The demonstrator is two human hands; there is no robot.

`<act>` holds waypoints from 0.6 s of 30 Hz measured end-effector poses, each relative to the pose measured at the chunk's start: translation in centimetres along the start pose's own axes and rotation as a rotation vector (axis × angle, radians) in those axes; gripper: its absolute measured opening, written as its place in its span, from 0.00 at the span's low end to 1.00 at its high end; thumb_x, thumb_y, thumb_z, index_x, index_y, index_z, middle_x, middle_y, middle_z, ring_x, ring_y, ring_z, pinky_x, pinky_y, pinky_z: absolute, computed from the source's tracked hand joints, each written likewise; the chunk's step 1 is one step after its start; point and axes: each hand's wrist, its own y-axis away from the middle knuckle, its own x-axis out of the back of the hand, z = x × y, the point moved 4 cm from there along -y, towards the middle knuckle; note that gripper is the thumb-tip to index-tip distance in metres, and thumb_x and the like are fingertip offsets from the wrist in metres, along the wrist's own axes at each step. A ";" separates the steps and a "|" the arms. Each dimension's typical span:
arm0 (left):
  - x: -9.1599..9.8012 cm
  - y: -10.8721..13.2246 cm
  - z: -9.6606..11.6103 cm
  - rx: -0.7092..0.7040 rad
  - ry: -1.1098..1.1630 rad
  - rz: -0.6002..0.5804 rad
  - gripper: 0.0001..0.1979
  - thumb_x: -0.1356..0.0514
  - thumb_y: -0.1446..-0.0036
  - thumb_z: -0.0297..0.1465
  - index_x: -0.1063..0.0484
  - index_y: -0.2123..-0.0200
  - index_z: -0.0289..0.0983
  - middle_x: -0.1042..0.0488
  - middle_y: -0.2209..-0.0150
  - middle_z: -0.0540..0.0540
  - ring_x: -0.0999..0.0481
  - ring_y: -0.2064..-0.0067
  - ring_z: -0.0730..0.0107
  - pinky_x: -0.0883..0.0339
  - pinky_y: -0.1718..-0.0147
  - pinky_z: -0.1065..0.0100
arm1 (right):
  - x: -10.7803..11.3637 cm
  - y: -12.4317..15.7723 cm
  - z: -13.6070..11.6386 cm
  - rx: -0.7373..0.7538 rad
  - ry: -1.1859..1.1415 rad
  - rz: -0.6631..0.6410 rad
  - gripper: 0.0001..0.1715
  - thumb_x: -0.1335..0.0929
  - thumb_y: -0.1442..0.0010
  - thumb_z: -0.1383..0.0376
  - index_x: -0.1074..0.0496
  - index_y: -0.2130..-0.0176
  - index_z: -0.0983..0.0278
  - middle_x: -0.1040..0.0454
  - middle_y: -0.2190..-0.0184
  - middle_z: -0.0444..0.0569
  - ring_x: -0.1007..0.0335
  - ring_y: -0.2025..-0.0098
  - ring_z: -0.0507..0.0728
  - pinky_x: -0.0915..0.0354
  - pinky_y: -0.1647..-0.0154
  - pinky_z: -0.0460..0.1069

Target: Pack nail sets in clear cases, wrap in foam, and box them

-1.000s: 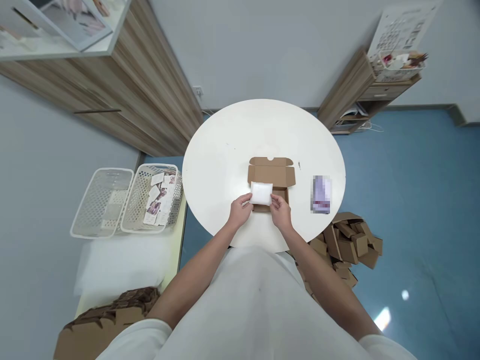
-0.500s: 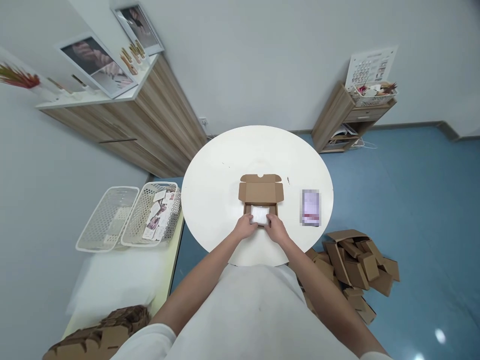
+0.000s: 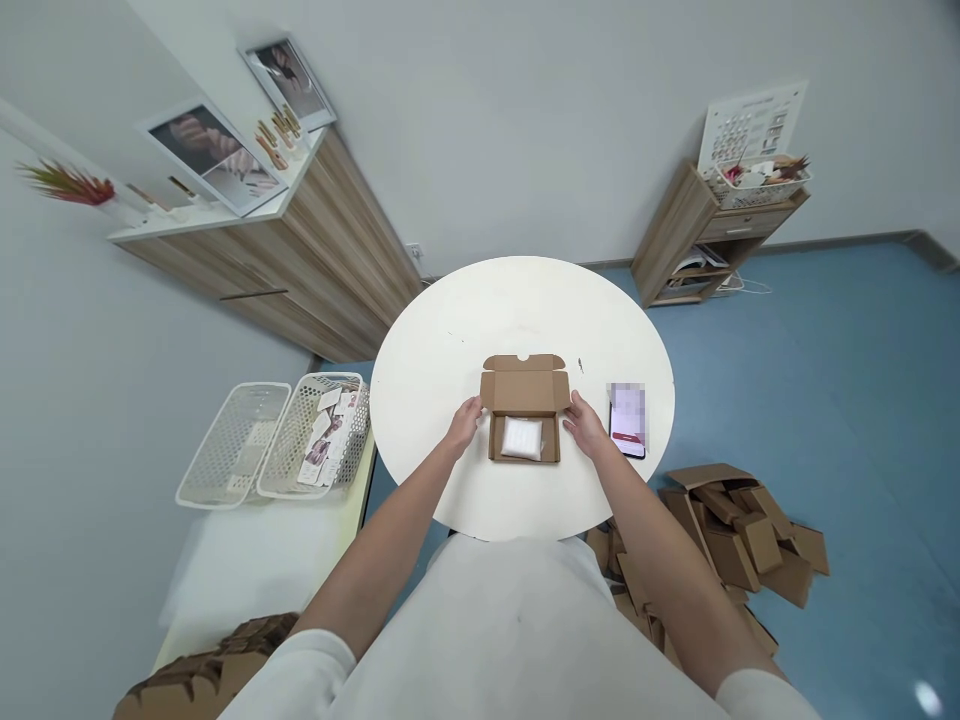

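Observation:
A small brown cardboard box (image 3: 525, 395) stands open on the round white table (image 3: 487, 320), its lid folded back away from me. Inside its tray lies a white padded packet (image 3: 521, 438). My left hand (image 3: 465, 422) is at the box's left side, fingers reaching to the lid's left flap. My right hand (image 3: 585, 422) is at the right side, fingers touching the lid's right flap. Neither hand holds the packet.
A phone (image 3: 627, 420) lies on the table just right of my right hand. Two white mesh baskets (image 3: 277, 440) sit on a low bench to the left, one with cards. Flat cardboard boxes (image 3: 739, 530) are piled on the blue floor at right, more at lower left.
The white packet was held above the box in both hands, then pressed into the tray. Both hands have since let go and moved out to the lid's two sides.

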 end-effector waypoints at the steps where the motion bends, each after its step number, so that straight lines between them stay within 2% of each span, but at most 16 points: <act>1: -0.2 -0.1 0.0 0.046 0.034 -0.029 0.30 0.55 0.46 0.51 0.39 0.49 0.37 0.37 0.46 0.36 0.35 0.47 0.56 0.39 0.54 0.58 | -0.2 0.0 -0.2 -0.007 -0.031 -0.035 0.31 0.42 0.47 0.44 0.37 0.49 0.57 0.36 0.46 0.48 0.41 0.46 0.59 0.40 0.52 0.54; 4: -0.8 0.1 0.2 0.151 0.104 -0.069 0.32 0.59 0.45 0.52 0.41 0.47 0.35 0.38 0.45 0.36 0.37 0.45 0.59 0.40 0.53 0.60 | -0.7 0.5 -0.9 0.016 -0.037 -0.093 0.30 0.43 0.47 0.44 0.34 0.52 0.56 0.33 0.49 0.46 0.39 0.48 0.57 0.42 0.51 0.52; 7: -1.3 0.6 0.9 0.126 0.114 -0.097 0.33 0.62 0.44 0.52 0.40 0.47 0.36 0.38 0.45 0.38 0.37 0.46 0.60 0.40 0.52 0.61 | -0.9 1.3 -1.4 0.073 0.046 -0.139 0.31 0.43 0.47 0.42 0.31 0.55 0.57 0.32 0.52 0.45 0.38 0.52 0.56 0.44 0.52 0.51; 11: -1.9 1.8 1.2 0.088 0.099 -0.171 0.35 0.70 0.45 0.53 0.41 0.46 0.41 0.38 0.44 0.43 0.37 0.46 0.61 0.40 0.53 0.60 | -0.9 2.6 -1.5 0.157 0.143 -0.209 0.35 0.49 0.46 0.41 0.30 0.56 0.56 0.31 0.57 0.45 0.39 0.56 0.55 0.42 0.54 0.50; 15: -1.8 3.1 0.3 0.023 0.025 -0.267 0.37 0.77 0.46 0.51 0.45 0.43 0.46 0.41 0.43 0.49 0.42 0.43 0.62 0.43 0.51 0.58 | -0.5 3.9 -0.6 0.196 0.277 -0.200 0.36 0.51 0.45 0.41 0.32 0.52 0.55 0.31 0.60 0.45 0.39 0.62 0.54 0.41 0.56 0.50; 18: -1.2 3.9 -1.2 0.047 -0.002 -0.297 0.38 0.79 0.46 0.50 0.45 0.43 0.47 0.40 0.43 0.50 0.41 0.44 0.62 0.44 0.52 0.56 | -0.3 4.8 0.5 0.182 0.307 -0.283 0.38 0.52 0.45 0.41 0.36 0.49 0.55 0.32 0.64 0.45 0.38 0.65 0.53 0.40 0.58 0.50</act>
